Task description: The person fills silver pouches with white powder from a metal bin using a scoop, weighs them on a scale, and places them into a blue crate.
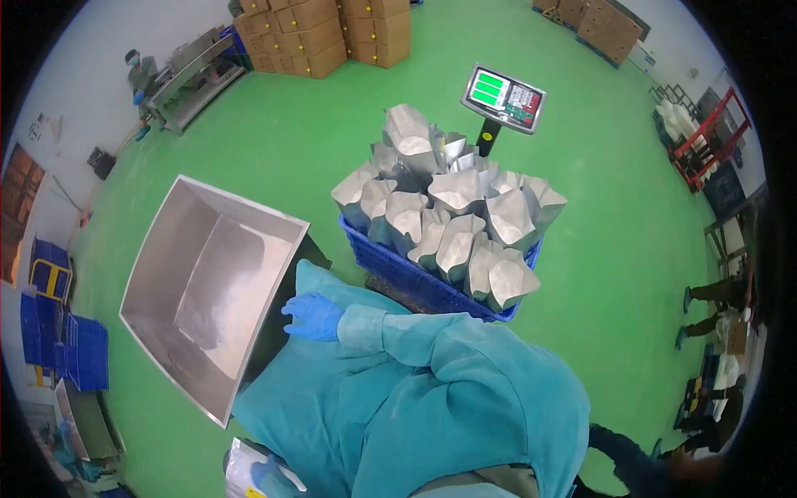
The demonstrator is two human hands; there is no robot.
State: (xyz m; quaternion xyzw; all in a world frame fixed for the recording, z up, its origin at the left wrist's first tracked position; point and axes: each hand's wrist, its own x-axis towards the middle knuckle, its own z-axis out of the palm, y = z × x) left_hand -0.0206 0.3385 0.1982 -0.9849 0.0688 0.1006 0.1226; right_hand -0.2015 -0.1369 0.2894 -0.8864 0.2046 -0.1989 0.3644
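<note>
Head view: at seven o'clock a silver bag (240, 467) sits against the left hand (266, 476), whose gloved fingers appear closed on it, though the grip is partly hidden. It looks soft-walled and slick, probably heavier if filled; a firm hold on its side seems best. At eight o'clock the right hand (314, 317) lies back upward, fingers loosely parted and visibly holding nothing, elbow bent, just beside the steel bin (158, 249) at nine o'clock.
</note>
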